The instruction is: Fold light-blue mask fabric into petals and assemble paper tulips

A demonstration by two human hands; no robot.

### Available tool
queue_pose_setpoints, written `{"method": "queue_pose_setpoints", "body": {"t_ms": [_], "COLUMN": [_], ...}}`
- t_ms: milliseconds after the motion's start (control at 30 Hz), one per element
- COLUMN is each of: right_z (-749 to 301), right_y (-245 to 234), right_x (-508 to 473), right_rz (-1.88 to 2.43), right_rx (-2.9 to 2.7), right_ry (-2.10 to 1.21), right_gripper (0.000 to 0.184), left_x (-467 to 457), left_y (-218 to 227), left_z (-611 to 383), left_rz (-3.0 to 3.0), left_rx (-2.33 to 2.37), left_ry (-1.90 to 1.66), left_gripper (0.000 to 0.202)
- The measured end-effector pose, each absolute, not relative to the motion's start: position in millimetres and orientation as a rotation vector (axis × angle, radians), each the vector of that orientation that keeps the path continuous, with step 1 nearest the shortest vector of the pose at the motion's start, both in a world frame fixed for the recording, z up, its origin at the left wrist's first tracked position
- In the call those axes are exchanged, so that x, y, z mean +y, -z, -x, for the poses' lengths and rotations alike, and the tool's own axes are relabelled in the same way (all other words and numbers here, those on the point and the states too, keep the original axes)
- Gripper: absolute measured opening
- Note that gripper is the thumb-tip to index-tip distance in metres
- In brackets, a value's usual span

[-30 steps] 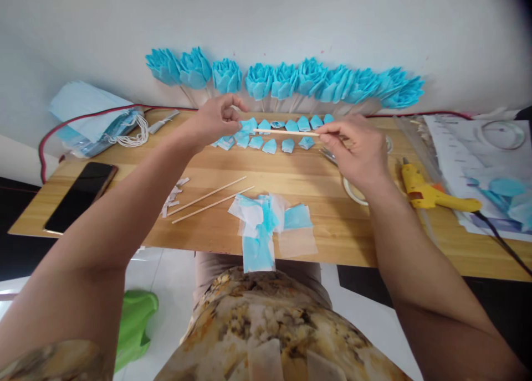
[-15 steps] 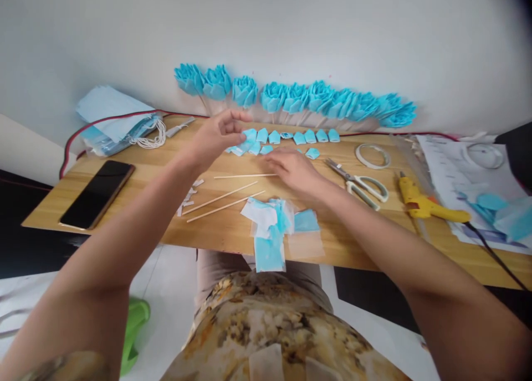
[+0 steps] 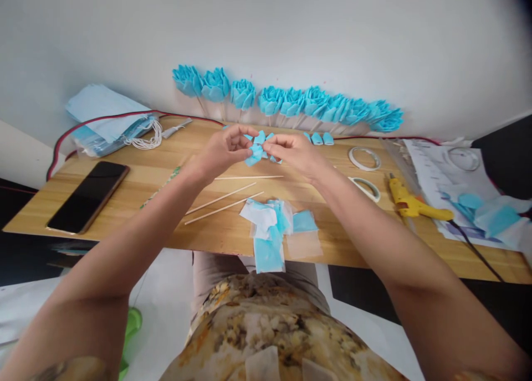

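Note:
In the middle of the table, my left hand (image 3: 230, 151) and my right hand (image 3: 295, 155) meet fingertip to fingertip. Between them is a small light-blue fabric petal (image 3: 254, 156), pinched from both sides. Fingers cover part of it. More cut petals (image 3: 317, 139) lie in a row behind and to the right of my hands, partly hidden by them. Thin wooden sticks (image 3: 224, 198) lie just in front. Blue and white fabric pieces (image 3: 269, 248) are piled at the table's front edge, below my hands.
Finished blue fabric flowers (image 3: 272, 100) on sticks line the wall. A phone (image 3: 89, 197) and stacked blue sheets (image 3: 110, 112) are left. Right are a tape roll (image 3: 364, 158), scissors (image 3: 372, 191) partly behind my arm, and a yellow glue gun (image 3: 415, 202) with its cord.
My hands have come together, and the petal is now pinched between them. My right arm has moved over part of the scissors. The view has shifted slightly.

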State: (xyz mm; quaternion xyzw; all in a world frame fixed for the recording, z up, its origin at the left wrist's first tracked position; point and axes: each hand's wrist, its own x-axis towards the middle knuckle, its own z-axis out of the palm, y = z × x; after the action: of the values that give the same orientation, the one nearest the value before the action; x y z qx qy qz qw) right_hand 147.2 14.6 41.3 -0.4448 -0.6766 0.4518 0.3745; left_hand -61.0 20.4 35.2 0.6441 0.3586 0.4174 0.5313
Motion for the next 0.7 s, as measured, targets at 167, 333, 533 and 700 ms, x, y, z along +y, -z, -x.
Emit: {"method": "queue_pose_setpoints", "body": {"t_ms": [167, 333, 533, 700], "right_z": [-148.2, -151.6, -148.4, -150.9], "right_y": [-31.9, -20.7, -19.0, -18.3], "right_x": [18.8, 19.6, 19.1, 20.3], "right_rz": [1.146, 1.123, 1.154, 1.154], "right_rx": [-1.7, -1.67, -1.675, -1.698], "right_ry": [-1.136, -1.195, -1.101, -1.014], "right_gripper": [0.03, 0.026, 0.021, 0.021], "left_x": [23.9, 25.6, 24.5, 24.3], "left_y": [-28.3, -25.6, -25.3, -24.9], "left_z": [60.6, 58.8, 54.7, 57.1], "left_rz": [-1.532, -1.531, -1.524, -1.474], "left_rx": [0.857, 0.865, 0.874, 0.824], "left_ry": [-1.02, -1.031, -1.021, -0.996], "left_gripper": [0.033, 0.033, 0.033, 0.035]}}
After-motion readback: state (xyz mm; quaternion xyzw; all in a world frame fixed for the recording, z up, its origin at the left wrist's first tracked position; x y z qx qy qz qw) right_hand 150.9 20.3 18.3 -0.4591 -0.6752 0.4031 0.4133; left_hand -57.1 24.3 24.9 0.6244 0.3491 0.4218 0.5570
